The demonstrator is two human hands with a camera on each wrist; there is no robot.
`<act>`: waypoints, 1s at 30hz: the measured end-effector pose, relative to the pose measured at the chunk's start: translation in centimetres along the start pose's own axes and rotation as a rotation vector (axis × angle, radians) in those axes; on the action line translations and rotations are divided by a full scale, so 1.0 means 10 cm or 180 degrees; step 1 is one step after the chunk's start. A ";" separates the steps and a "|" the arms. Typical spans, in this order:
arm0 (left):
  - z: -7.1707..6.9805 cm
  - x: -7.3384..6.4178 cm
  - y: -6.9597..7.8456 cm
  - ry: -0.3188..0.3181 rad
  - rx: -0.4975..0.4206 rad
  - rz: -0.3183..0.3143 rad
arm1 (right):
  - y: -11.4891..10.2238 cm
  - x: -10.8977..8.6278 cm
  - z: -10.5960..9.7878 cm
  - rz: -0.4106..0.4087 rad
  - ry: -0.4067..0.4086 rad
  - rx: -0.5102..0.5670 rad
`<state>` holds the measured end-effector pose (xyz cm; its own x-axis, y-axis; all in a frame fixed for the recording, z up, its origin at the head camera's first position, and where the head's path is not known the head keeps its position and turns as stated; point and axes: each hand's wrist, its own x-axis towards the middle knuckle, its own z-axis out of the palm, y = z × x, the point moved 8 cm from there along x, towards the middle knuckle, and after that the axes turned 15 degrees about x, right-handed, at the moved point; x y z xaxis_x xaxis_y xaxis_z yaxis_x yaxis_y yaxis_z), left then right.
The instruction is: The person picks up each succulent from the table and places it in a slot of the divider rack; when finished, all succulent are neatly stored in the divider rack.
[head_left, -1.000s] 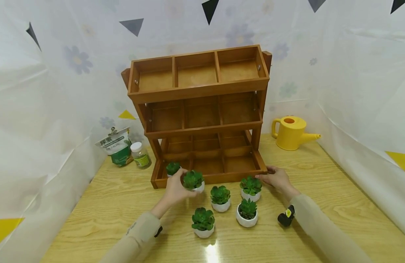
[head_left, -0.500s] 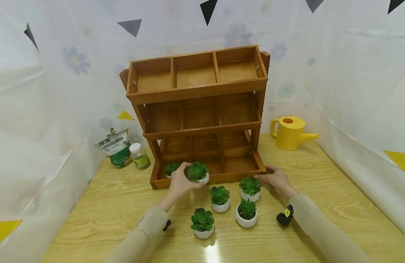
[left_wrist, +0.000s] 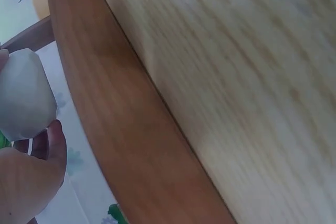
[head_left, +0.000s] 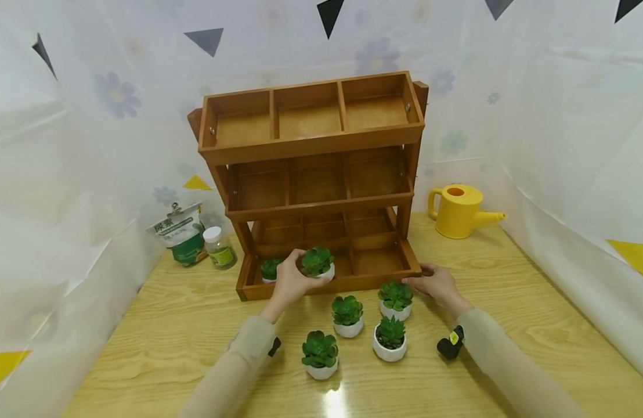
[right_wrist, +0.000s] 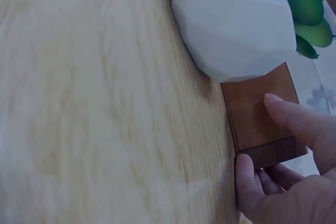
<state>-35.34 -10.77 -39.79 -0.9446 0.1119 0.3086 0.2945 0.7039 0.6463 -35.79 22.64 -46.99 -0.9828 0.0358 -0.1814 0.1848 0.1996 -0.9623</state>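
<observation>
My left hand (head_left: 294, 280) holds a potted succulent (head_left: 317, 262) by its white faceted pot (left_wrist: 25, 95), thumb and fingers on opposite sides. The pot is above the front board of the lowest tier, by the middle compartment. Another small succulent (head_left: 270, 269) sits in that tier's left compartment, partly hidden by the left hand. At the front right corner of the wooden plant stand (head_left: 311, 145), my right hand (head_left: 437, 283) grips the board's end. Its thumb lies on the front face and its fingers bend around the end, as the right wrist view shows.
Several potted succulents stand on the table before the stand: one near the right hand (head_left: 396, 299), one in the middle (head_left: 347, 316), two nearer. A yellow watering can (head_left: 458, 212) stands right; a clipped bag (head_left: 183, 235) and a white-lidded jar (head_left: 220, 248) stand left.
My left hand has carried the succulent forward and slightly right, from before the stand to above its front board. The right hand has stayed at the corner.
</observation>
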 end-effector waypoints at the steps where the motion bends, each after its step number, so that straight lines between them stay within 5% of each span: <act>1: 0.02 0.01 0.00 -0.0013 0.0013 -0.0016 | 0.00 0.00 0.00 -0.0006 -0.0005 0.0001; 30: 0.18 0.15 -0.02 0.0147 0.0251 -0.0211 | -0.02 -0.02 0.00 -0.0031 0.0022 -0.0127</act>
<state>-37.05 -9.45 -40.76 -0.9534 0.0320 0.3001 0.2176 0.7620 0.6100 -35.67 22.59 -46.81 -0.9845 0.0405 -0.1704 0.1751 0.2388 -0.9552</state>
